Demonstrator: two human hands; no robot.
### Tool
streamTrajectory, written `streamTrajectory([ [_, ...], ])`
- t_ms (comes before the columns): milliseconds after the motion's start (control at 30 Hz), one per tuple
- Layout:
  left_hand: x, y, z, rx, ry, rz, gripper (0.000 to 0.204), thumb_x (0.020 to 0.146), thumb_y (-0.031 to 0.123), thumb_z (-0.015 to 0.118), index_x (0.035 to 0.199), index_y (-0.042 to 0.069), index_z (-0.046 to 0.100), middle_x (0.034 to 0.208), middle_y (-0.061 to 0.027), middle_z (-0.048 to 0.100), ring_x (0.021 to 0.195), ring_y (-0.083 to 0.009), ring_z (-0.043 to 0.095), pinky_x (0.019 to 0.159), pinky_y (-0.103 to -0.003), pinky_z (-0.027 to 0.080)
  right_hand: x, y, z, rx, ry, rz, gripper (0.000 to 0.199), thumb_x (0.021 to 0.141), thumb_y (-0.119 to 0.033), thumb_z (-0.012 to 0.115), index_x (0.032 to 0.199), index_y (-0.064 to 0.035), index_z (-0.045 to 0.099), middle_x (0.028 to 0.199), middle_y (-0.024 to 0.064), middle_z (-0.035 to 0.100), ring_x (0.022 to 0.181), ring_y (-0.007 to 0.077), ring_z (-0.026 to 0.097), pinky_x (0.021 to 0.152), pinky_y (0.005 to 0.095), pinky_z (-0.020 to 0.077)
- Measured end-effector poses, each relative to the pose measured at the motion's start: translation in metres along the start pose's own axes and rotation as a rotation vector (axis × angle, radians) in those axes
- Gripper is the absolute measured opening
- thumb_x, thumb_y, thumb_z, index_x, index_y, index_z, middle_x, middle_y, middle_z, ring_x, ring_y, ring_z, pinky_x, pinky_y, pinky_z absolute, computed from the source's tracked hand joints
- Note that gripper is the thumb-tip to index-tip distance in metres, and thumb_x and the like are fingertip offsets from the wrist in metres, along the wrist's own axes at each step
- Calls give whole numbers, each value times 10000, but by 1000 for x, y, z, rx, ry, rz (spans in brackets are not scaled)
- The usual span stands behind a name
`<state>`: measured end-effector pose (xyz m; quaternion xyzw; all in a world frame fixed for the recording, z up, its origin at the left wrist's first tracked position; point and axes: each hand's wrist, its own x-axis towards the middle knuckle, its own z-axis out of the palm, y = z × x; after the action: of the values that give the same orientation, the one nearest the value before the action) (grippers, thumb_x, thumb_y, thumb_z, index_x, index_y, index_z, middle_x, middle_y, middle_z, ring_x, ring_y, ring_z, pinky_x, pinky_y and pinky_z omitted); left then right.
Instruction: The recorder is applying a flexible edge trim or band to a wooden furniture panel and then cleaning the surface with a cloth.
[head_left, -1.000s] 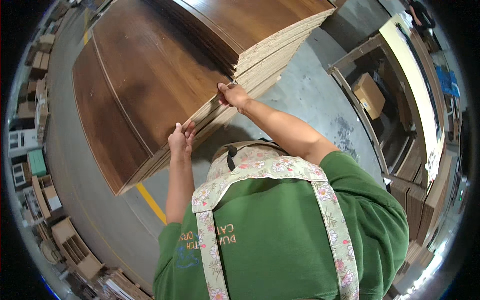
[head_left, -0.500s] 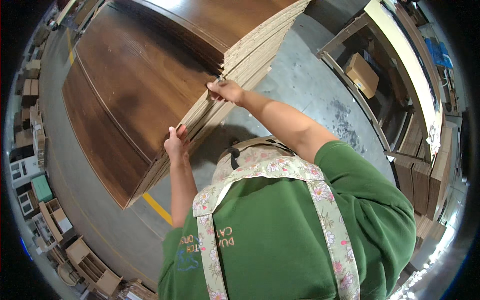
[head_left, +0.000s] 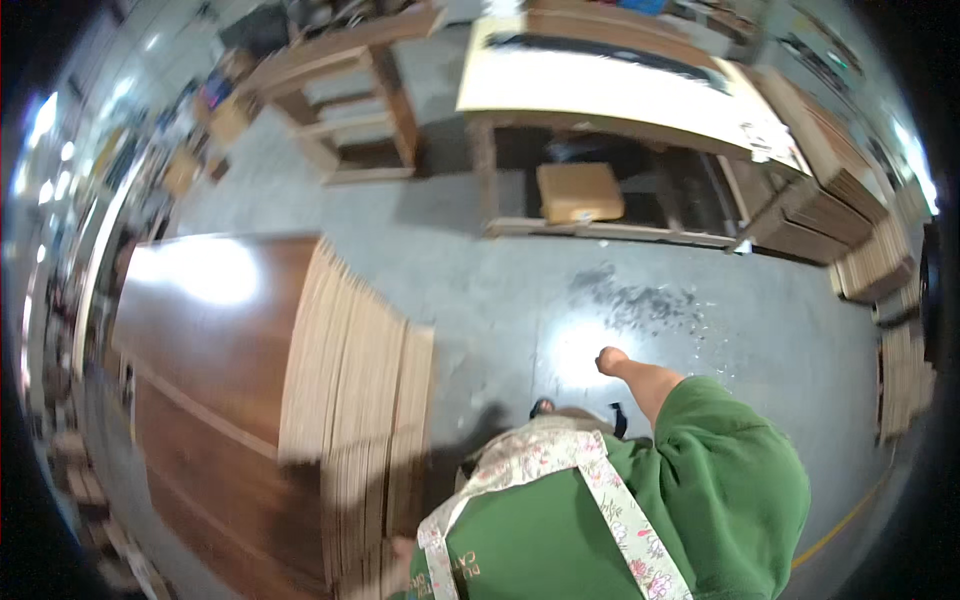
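My right hand (head_left: 610, 359) hangs over the grey floor, away from the boards, its fingers curled in, and nothing shows in it. At the lower edge my left hand (head_left: 403, 552) is a blur beside the pale edges of the stacked boards, partly hidden by my sleeve. Whether it touches them, I cannot tell. The brown wood-grain boards (head_left: 215, 350) lie in tall stacks to my left, with their cut edges (head_left: 345, 370) facing me. One stack stands higher than the one nearer me.
A pale-topped workbench (head_left: 590, 85) stands ahead, with a cardboard box (head_left: 580, 192) on its lower shelf. Left of it is a wooden frame table (head_left: 345, 60). More stacked panels (head_left: 880, 265) line the right side. Dark stains (head_left: 640, 300) mark the floor.
My view has swung right, toward the workbench. My right hand has left the board edges and now hangs over the floor. My left hand has dropped to the lower edge of view.
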<state>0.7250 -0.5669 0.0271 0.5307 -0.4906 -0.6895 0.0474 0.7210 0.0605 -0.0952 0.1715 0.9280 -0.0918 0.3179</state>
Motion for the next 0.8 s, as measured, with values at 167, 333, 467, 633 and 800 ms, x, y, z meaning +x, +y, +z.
streamTrajectory([
  [167, 34, -44, 85, 332, -301, -30, 295, 832, 257, 523, 1063, 73, 508, 997, -106, 522, 866, -208, 504, 684, -364, 413, -50, 55, -50, 541, 89, 240, 251, 821, -218, 494, 813, -65, 693, 834, 131, 663, 751, 248, 628, 714, 375, 504],
  [333, 73, -57, 145, 641, -481, -75, 104, 804, 157, 544, 871, 87, 584, 787, -76, 576, 675, -184, 545, 544, -335, 423, -69, 67, 9, 829, -27, 330, 284, 802, -267, 498, 748, -69, 694, 676, 86, 656, 555, 210, 605, 563, 368, 504],
  [467, 32, -51, 331, 846, -581, -92, 80, 788, 98, 557, 755, 96, 629, 662, -58, 609, 561, -170, 569, 460, -317, 429, -54, 62, 23, 749, -263, 498, 271, 791, -269, 498, 747, -90, 696, 671, 80, 658, 542, 228, 608, 578, 385, 508],
  [633, 1, -78, 462, 949, -768, -64, 263, 787, 90, 581, 1045, 127, 547, 751, -21, 614, 636, -137, 561, 530, -284, 438, -15, 79, -12, 475, -61, 78, 208, 749, -226, 557, 848, -104, 693, 807, 93, 678, 730, 221, 640, 678, 344, 508],
  [800, -52, -101, 585, 1041, -875, -100, 178, 802, 111, 592, 979, 121, 578, 773, -3, 619, 661, -123, 566, 573, -274, 442, 20, 101, -67, 846, 42, 470, 239, 721, -245, 547, 844, -97, 689, 861, 127, 662, 805, 290, 626, 725, 378, 498],
])
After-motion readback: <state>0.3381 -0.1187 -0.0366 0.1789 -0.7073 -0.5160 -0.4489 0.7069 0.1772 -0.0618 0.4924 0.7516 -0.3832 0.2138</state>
